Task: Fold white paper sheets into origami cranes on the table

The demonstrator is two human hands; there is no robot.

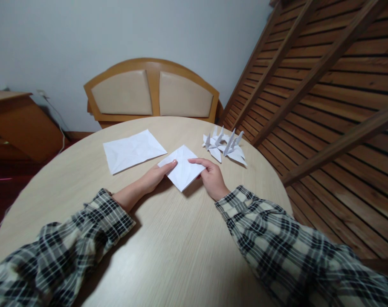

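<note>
A white paper folded into a small square [182, 168] lies tilted like a diamond on the round wooden table [168, 238]. My left hand [154, 176] presses its left side, fingers stretched over the paper with the tip near the centre crease. My right hand [210, 175] pinches the paper's right corner between thumb and fingers. Both sleeves are checked.
A creased flat white sheet [133, 150] lies to the left, behind my left hand. Several folded paper cranes [225, 146] stand at the table's far right. A wooden chair back [152, 91] is beyond the table, and a slatted wooden wall [325, 98] rises on the right.
</note>
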